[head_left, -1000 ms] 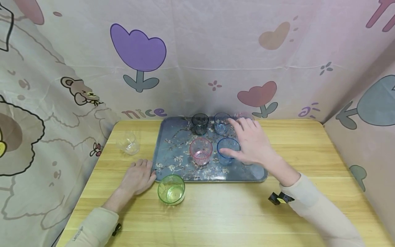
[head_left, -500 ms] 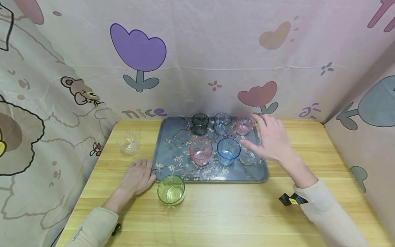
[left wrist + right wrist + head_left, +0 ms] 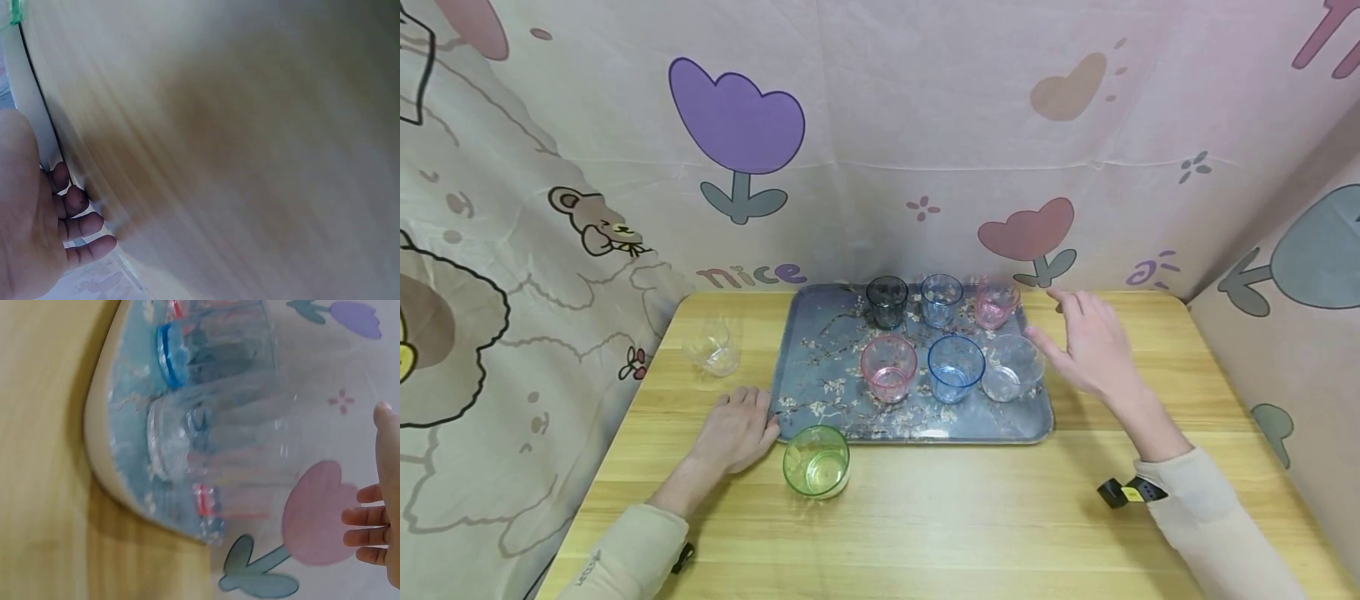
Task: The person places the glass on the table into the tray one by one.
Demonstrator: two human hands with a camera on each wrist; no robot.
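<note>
In the head view a dark floral tray [image 3: 827, 367] carries two rows of glasses. The back row has a black glass [image 3: 887, 302], a pale blue glass [image 3: 941, 300] and a small pink glass [image 3: 997, 302]. In front stand a pink-rimmed glass [image 3: 888, 369], a blue-rimmed glass [image 3: 955, 369] and a clear glass [image 3: 1012, 368]. My right hand [image 3: 1093, 350] hovers just right of the clear glass, apart from it, thumb and fingers spread. My left hand [image 3: 736, 427] rests at the tray's left front corner, fingers extended and touching its edge.
A green glass [image 3: 817, 462] stands on the wooden table [image 3: 940, 525] before the tray's front left corner. Another clear glass [image 3: 713, 348] is left of the tray. A patterned cloth [image 3: 880, 125] hangs behind the table.
My right hand has moved right, from over the tray's right-hand glasses to beyond them, uncovering the clear glass and small pink glass. The left hand has stayed put.
</note>
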